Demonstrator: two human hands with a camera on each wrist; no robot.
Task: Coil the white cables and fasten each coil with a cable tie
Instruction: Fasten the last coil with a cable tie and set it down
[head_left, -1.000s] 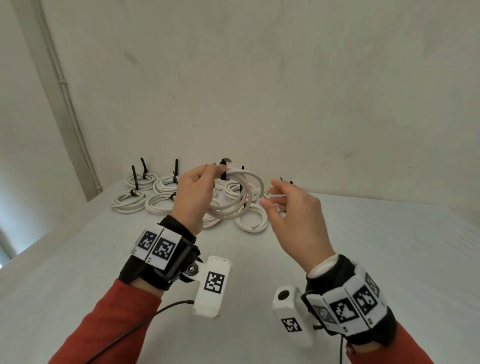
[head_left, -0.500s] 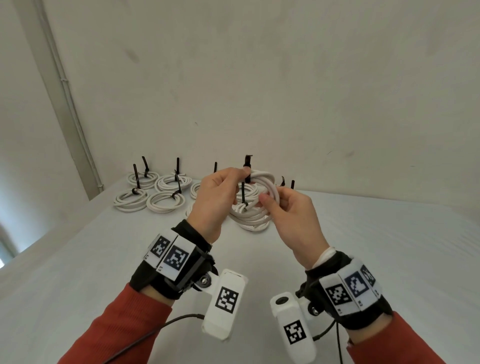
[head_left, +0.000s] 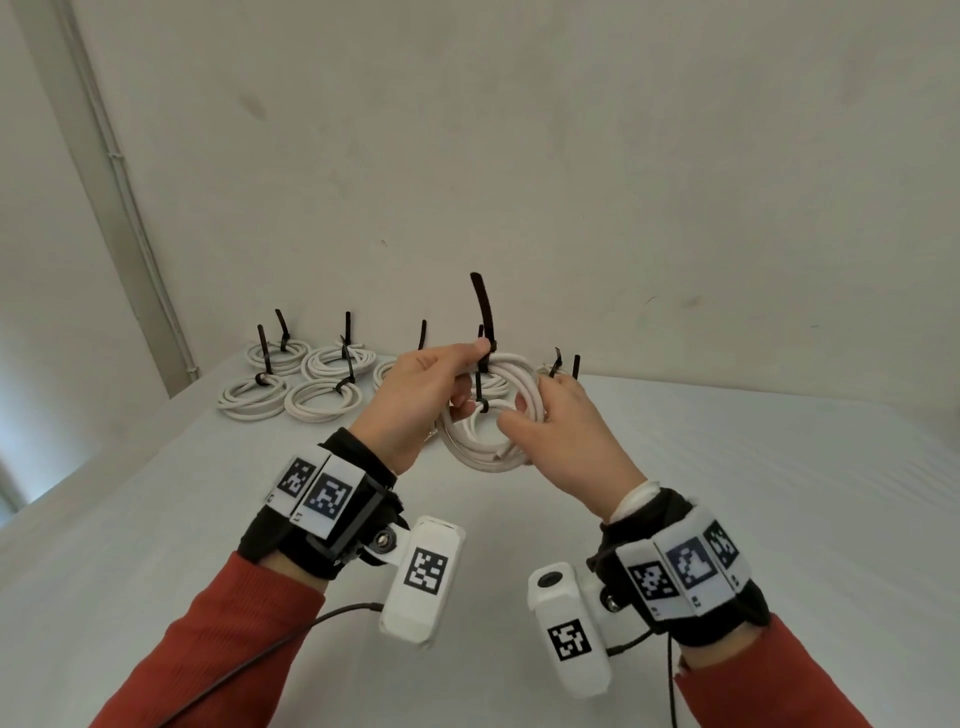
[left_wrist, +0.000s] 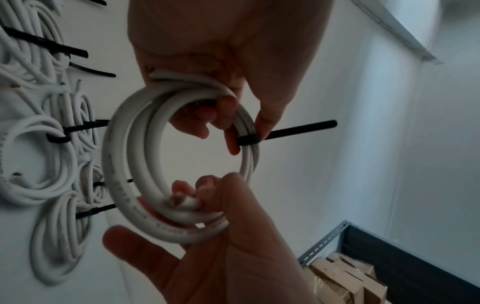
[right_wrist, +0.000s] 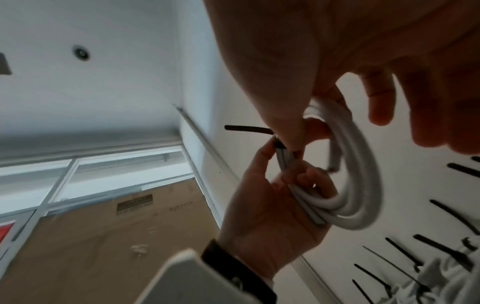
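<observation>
I hold a coiled white cable (head_left: 519, 364) in the air over the table, between both hands. A black cable tie (head_left: 483, 306) is wrapped round its top, the tail standing straight up. My left hand (head_left: 421, 395) pinches the coil (left_wrist: 116, 154) right at the tie (left_wrist: 298, 129), thumb against the strap, other fingers through the ring. My right hand (head_left: 566, 436) grips the opposite side, fingers curled round the strands (left_wrist: 202, 205). In the right wrist view the coil (right_wrist: 363, 164) hangs between my right hand (right_wrist: 363, 41) and my left hand (right_wrist: 259, 216), with the tie (right_wrist: 246, 129) pointing left.
Several tied white coils (head_left: 317, 400) with upright black tie tails lie at the back left of the white table (head_left: 727, 493), against the wall. More coils sit right behind my hands. A metal shelf with brown packages (left_wrist: 363, 267) and a cardboard box (right_wrist: 103, 236) stand off the table.
My left hand carried the coil rightward and nearer. My right hand, apart from the coil a second ago, has closed on its right side. The tie tail now stands taller.
</observation>
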